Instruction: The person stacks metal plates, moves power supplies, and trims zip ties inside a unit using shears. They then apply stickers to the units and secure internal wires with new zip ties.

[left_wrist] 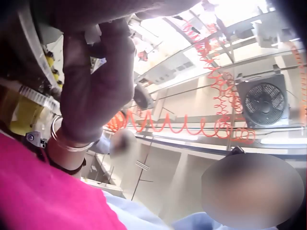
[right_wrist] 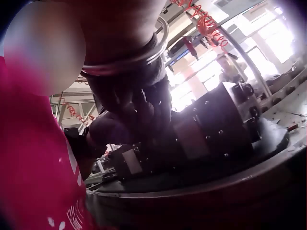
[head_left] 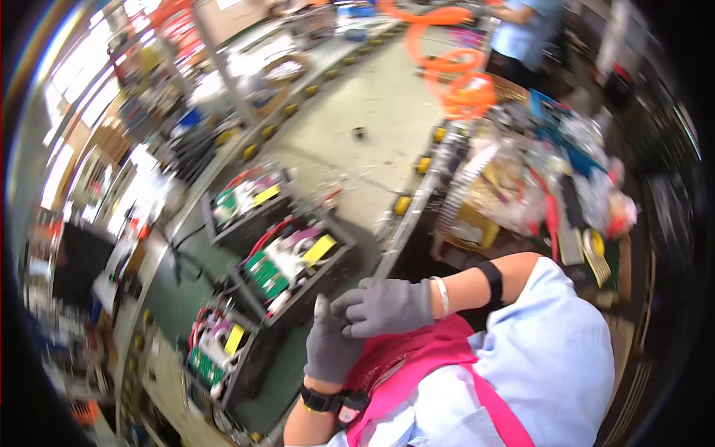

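Both hands wear grey gloves and meet in front of the pink apron. My left hand has its thumb upright; its other fingers are largely hidden. Coming from the right, my right hand lays bent fingers round the fingers of the left. The left wrist view shows the right hand from below, bangles at its wrist. In the right wrist view its dark fingers bend down over the left hand. Just beyond the hands is a black case with green boards, white parts and a yellow label.
Two more black cases, one farther back and one nearer, stand on the green surface. Plastic bags and tape fill the right side. An orange coiled hose hangs at the back, near another person.
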### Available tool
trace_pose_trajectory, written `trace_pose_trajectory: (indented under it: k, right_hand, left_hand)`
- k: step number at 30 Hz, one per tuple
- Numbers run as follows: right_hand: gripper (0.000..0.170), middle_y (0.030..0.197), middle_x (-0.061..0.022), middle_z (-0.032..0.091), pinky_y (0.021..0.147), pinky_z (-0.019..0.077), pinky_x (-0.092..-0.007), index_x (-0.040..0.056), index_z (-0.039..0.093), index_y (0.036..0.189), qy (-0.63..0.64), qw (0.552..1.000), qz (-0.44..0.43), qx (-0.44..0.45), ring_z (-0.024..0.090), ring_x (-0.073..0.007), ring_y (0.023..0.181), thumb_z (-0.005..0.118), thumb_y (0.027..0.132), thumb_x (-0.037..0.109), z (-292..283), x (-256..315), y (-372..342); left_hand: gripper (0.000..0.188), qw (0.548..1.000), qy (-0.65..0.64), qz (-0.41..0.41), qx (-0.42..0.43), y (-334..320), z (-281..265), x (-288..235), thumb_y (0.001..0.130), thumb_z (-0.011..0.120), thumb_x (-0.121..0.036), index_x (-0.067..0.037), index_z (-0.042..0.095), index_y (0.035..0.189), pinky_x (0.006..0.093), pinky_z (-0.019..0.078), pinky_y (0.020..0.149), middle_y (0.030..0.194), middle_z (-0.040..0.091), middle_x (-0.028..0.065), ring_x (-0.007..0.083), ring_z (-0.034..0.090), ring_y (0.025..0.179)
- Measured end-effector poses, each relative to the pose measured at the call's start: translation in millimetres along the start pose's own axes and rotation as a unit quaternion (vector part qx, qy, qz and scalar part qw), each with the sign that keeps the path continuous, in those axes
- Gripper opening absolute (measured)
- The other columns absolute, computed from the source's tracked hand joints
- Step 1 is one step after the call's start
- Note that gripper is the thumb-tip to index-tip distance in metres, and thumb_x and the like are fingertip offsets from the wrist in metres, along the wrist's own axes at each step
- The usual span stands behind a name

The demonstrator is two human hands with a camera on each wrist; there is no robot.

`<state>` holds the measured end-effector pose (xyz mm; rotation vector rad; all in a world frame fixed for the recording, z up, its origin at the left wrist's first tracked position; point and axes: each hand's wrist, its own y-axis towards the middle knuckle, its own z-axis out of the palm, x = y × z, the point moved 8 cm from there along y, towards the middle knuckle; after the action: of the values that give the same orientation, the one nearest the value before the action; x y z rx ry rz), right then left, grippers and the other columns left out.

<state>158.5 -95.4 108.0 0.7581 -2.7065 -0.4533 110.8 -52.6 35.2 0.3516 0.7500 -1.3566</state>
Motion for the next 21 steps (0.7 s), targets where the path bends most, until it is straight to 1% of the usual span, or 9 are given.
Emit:
trace_pose_trajectory:
  k: [3, 5, 9, 11, 12, 13, 14, 16, 21]
  right_hand:
    - [0.017, 0.089, -0.0048, 0.064, 0.073, 0.0502, -0.0402, 0.0164, 0.066, 0.095, 0.174, 0.982, 0.067, -0.032, 0.061, -0.0264, 0.088, 0.066, 0.078, 0.018, 2.9, -21.3, -35.7]
    - [0.017, 0.088, -0.009, 0.068, 0.075, 0.0529, -0.0389, 0.0112, 0.07, 0.095, 0.246, 0.944, 0.147, -0.164, 0.065, -0.0276, 0.083, 0.066, 0.078, 0.013, -32.6, -46.5, -67.6]
    - [0.017, 0.089, -0.0117, 0.07, 0.073, 0.0532, -0.0338, 0.0039, 0.07, 0.095, 0.04, 0.835, 0.44, -0.329, 0.068, -0.0238, 0.08, 0.068, 0.082, 0.015, -115.2, -109.7, -182.4]
    - [0.017, 0.086, -0.0165, 0.069, 0.072, 0.0526, -0.0371, 0.0034, 0.069, 0.095, -0.151, 0.791, 0.49, -0.333, 0.067, -0.0296, 0.081, 0.067, 0.081, 0.013, -127.8, -149.6, -277.6]
    - [0.021, 0.084, -0.0187, 0.068, 0.07, 0.0529, -0.0408, 0.0065, 0.068, 0.098, -0.263, 0.771, 0.485, -0.316, 0.066, -0.0352, 0.079, 0.066, 0.081, 0.018, -141.6, -153.7, -299.9]
    - [0.031, 0.085, -0.0191, 0.067, 0.069, 0.0523, -0.0457, 0.0118, 0.064, 0.108, -0.253, 0.659, 0.697, -0.121, 0.065, -0.0394, 0.077, 0.067, 0.08, 0.026, -138.8, -180.4, -340.9]
    - [0.035, 0.085, -0.0184, 0.067, 0.069, 0.0521, -0.0453, 0.0134, 0.062, 0.113, -0.283, 0.657, 0.687, -0.124, 0.065, -0.0374, 0.077, 0.067, 0.08, 0.025, -141.4, -177.1, -343.3]
    - [0.045, 0.087, -0.0171, 0.067, 0.068, 0.0518, -0.0444, 0.0168, 0.059, 0.124, -0.344, 0.648, 0.667, -0.13, 0.066, -0.0333, 0.077, 0.067, 0.08, 0.022, -146.3, -171.2, -348.4]
    - [0.024, 0.081, -0.0119, 0.065, 0.064, 0.0499, -0.0312, 0.0032, 0.068, 0.102, -0.094, 0.821, 0.434, -0.358, 0.063, -0.0198, 0.069, 0.069, 0.079, 0.009, -112.4, -128.1, -186.6]
  left_hand:
    - [0.058, 0.979, 0.201, 0.027, -0.003, 7.5, 6.7, 14.6, 0.099, 0.039, -0.048, 0.002, 0.048, 0.127, 0.0445, 0.0353, 0.107, 0.123, 0.057, 0.0177, 0.0279, 0.054, 0.116]
    - [0.051, 0.999, 0.038, -0.028, -0.007, 4.4, 24.1, 14.7, 0.098, 0.046, -0.041, 0.001, 0.047, 0.128, 0.0444, 0.0344, 0.107, 0.123, 0.057, 0.0195, 0.0289, 0.054, 0.116]
    - [0.039, 0.97, 0.214, 0.072, -0.093, -9.6, 21.5, -23.2, 0.094, 0.055, -0.023, 0.002, 0.051, 0.124, 0.0404, 0.0428, 0.1, 0.11, 0.063, 0.0183, 0.0292, 0.061, 0.105]
    - [0.03, 0.843, 0.453, 0.198, -0.212, -30.9, 7.8, -46.1, 0.09, 0.058, -0.015, 0.0, 0.056, 0.116, 0.0375, 0.0472, 0.094, 0.099, 0.066, 0.0137, 0.0307, 0.064, 0.093]
    - [0.026, 0.591, 0.714, 0.333, -0.171, -39.8, 36.1, -67.7, 0.086, 0.064, -0.015, -0.004, 0.061, 0.109, 0.041, 0.0468, 0.095, 0.102, 0.065, 0.0109, 0.0306, 0.062, 0.094]
    - [0.025, 0.466, 0.782, 0.373, -0.179, -45.2, 48.8, -73.4, 0.085, 0.065, -0.018, -0.006, 0.062, 0.108, 0.0437, 0.0452, 0.097, 0.106, 0.063, 0.0092, 0.0298, 0.061, 0.097]
    - [0.025, 0.33, 0.836, 0.401, -0.177, -48.2, 59.9, -73.6, 0.084, 0.066, -0.02, -0.008, 0.064, 0.106, 0.0464, 0.0436, 0.099, 0.109, 0.062, 0.0076, 0.029, 0.059, 0.101]
    - [0.027, 0.273, 0.854, 0.372, -0.242, -45.3, 54.1, -85.0, 0.085, 0.066, -0.028, -0.012, 0.064, 0.107, 0.0507, 0.0347, 0.106, 0.114, 0.059, 0.0058, 0.0258, 0.055, 0.109]
    - [0.032, 0.285, 0.861, 0.255, -0.334, -31.7, 17.0, -93.5, 0.083, 0.066, -0.034, -0.012, 0.065, 0.107, 0.05, 0.0292, 0.11, 0.113, 0.058, 0.0045, 0.0245, 0.053, 0.105]
